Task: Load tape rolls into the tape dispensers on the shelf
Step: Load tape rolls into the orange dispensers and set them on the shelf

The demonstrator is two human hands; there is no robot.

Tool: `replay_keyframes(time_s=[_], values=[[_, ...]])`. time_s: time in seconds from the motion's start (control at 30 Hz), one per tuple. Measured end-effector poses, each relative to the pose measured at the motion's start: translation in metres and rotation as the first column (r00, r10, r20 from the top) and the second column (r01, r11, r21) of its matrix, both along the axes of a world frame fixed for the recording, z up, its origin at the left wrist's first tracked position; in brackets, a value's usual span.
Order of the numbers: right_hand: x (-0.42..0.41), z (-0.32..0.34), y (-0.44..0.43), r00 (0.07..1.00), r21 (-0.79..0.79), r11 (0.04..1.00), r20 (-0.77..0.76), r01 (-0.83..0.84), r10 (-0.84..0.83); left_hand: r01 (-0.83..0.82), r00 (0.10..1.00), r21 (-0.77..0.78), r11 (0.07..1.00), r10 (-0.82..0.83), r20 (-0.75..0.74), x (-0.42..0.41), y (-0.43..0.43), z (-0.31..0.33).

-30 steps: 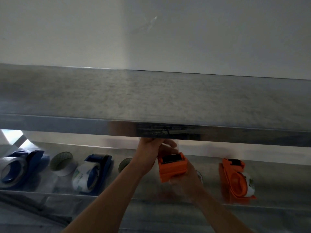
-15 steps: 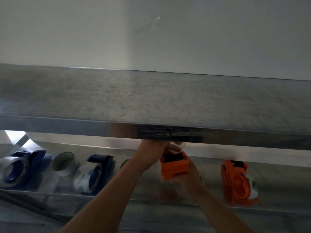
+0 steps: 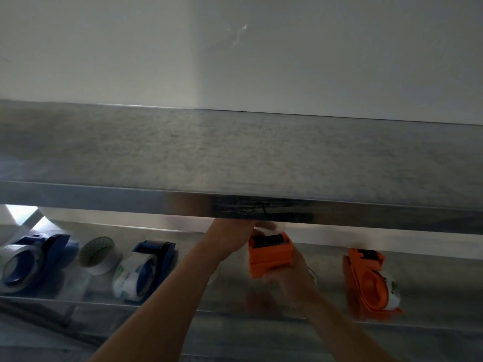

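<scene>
Orange dispenser is being held over the lower shelf, just under the upper shelf, with its black cutter end facing up and its long axis running away from you. Your left hand is curling over its top-left corner; your right hand is gripping it from below.

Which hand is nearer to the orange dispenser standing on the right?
Right. The right hand is left of the standing dispenser; the left hand is farther left, past the held dispenser.

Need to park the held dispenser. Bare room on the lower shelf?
Free: lower shelf between held orange dispenser and right orange dispenser, and right of it. Crowded: left end, outer blue dispenser, loose roll, inner blue dispenser side by side.
</scene>
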State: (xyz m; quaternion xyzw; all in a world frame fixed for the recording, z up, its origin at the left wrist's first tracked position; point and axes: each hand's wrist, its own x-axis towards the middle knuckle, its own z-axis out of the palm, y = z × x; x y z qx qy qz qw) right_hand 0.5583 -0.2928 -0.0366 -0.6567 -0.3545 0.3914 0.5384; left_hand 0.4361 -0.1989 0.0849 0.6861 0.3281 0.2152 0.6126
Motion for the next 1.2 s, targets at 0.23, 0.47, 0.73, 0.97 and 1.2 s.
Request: replay_keyframes(time_s=[0.23,0.47,0.73,0.97,1.2], values=[[0.001,0.0,-0.001,1.0,-0.012,0.999,-0.006,-0.03,0.03,-0.005,0.999,-0.023,1.0,0.004,-0.042,-0.004,-0.002,-0.004],[0.004,-0.002,-0.003,0.999,-0.03,0.999,-0.019,-0.026,0.026,-0.06,0.997,-0.015,0.998,0.06,0.042,-0.01,-0.003,-0.007],[-0.003,-0.002,-0.007,0.996,-0.068,0.996,-0.073,-0.051,0.046,-0.088,0.995,0.018,0.996,0.087,0.056,-0.013,-0.002,-0.005],[-0.006,-0.001,-0.008,0.975,-0.128,0.984,-0.198,-0.128,0.101,-0.093,0.995,0.069,0.993,0.091,0.033,-0.014,0.001,-0.004],[-0.011,0.009,-0.014,0.968,-0.134,0.983,-0.235,-0.124,0.09,-0.145,0.98,0.077,0.986,0.133,0.147,-0.019,0.003,0.0]])
